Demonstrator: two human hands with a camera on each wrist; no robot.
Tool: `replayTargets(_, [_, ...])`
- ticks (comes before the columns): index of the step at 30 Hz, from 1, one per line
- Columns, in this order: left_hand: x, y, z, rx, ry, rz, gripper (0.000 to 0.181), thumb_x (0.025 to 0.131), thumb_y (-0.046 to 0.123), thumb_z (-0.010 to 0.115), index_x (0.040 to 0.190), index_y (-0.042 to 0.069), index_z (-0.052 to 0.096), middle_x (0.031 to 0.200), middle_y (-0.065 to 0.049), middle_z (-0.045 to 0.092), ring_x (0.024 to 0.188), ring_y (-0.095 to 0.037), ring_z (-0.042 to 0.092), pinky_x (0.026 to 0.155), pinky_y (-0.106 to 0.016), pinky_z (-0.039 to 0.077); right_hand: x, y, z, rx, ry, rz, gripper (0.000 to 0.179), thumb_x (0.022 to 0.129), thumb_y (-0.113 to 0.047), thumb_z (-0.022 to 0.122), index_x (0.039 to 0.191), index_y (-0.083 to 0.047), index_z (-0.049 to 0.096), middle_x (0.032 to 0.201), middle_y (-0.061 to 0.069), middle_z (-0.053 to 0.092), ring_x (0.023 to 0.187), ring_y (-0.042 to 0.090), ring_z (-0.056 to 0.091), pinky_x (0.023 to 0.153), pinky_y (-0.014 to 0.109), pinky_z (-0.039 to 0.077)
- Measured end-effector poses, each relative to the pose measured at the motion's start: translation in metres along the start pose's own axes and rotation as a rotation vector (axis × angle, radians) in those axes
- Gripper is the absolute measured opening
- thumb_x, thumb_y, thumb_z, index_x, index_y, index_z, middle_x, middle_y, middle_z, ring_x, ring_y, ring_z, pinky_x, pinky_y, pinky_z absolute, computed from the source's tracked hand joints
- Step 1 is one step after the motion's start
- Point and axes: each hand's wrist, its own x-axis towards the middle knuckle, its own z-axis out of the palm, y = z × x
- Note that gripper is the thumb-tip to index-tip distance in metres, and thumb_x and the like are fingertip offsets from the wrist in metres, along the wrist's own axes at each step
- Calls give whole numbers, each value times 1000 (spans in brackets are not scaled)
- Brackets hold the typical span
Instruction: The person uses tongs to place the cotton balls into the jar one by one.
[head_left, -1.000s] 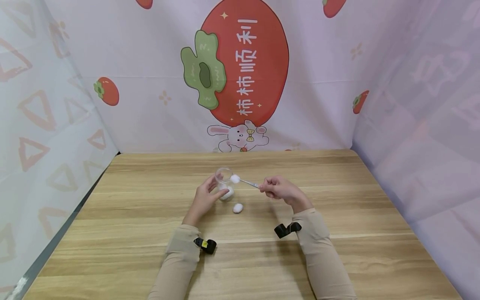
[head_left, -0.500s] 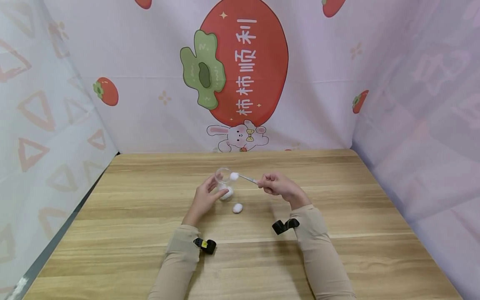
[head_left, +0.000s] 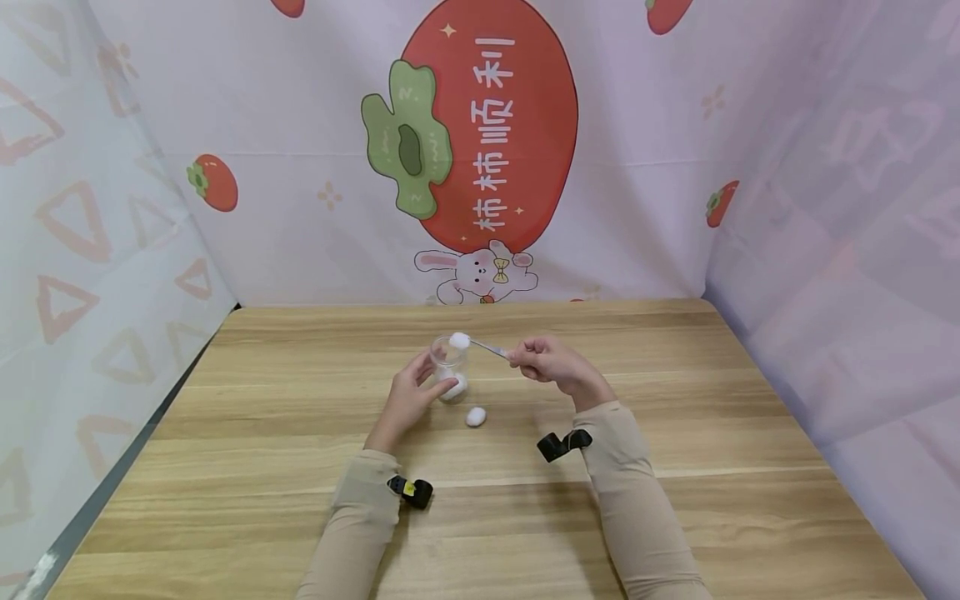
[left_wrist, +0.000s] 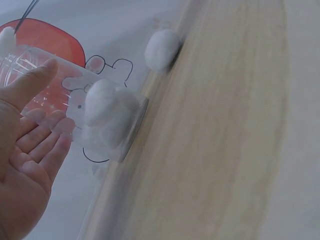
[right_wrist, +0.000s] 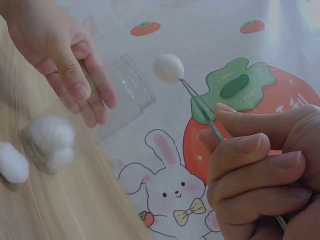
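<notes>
Standing on the table is a clear open jar point(right_wrist: 107, 117) with several white cotton balls point(left_wrist: 107, 117) at its bottom. My left hand point(head_left: 412, 396) grips the jar's side, thumb on the near face and fingers round the other. My right hand point(head_left: 551, 364) pinches metal tweezers point(right_wrist: 202, 107), whose tips hold one cotton ball point(right_wrist: 169, 68). That cotton ball is at the jar's mouth, just above the rim in the head view. Another cotton ball point(head_left: 476, 417) lies on the table in front of the jar.
The wooden table point(head_left: 480, 533) reaches back to a white cloth backdrop point(head_left: 300, 233) printed with a large red fruit and a rabbit. Cloth walls close in the left and right sides. A black wrist camera point(head_left: 416, 493) sits on the left sleeve.
My right hand has moved left and up with the tweezers, bringing the held cotton ball from beside the jar's rim to over its mouth. The left hand and jar have stayed put.
</notes>
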Motion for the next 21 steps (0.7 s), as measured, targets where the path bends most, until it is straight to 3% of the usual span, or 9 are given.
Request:
replayTargets(6, [1, 0, 1, -5, 20, -24, 69, 83, 13, 75, 142, -1, 42, 142, -22, 51, 133, -35, 51, 118, -40, 41, 4, -2, 3, -21, 20, -10, 24, 97, -13, 53, 74, -12, 56, 54, -8, 42, 44, 2, 29, 41, 14, 21])
replayTargets(14, [-11, 33, -1, 36, -9, -33, 67, 86, 6, 70, 143, -8, 37, 142, -29, 48, 133, -41, 48, 118, -45, 40, 9, -2, 8, -11, 43, 28, 23, 96, -12, 54, 73, -10, 54, 53, -8, 43, 45, 2, 31, 40, 14, 21])
replayTargets(21, [-2, 7, 2, 11, 14, -28, 69, 85, 12, 73, 144, -2, 40, 143, -25, 50, 134, -38, 49, 119, -43, 40, 13, 0, 11, -12, 48, 54, 21, 96, -11, 54, 79, 0, 53, 52, -8, 42, 45, 3, 30, 39, 14, 20])
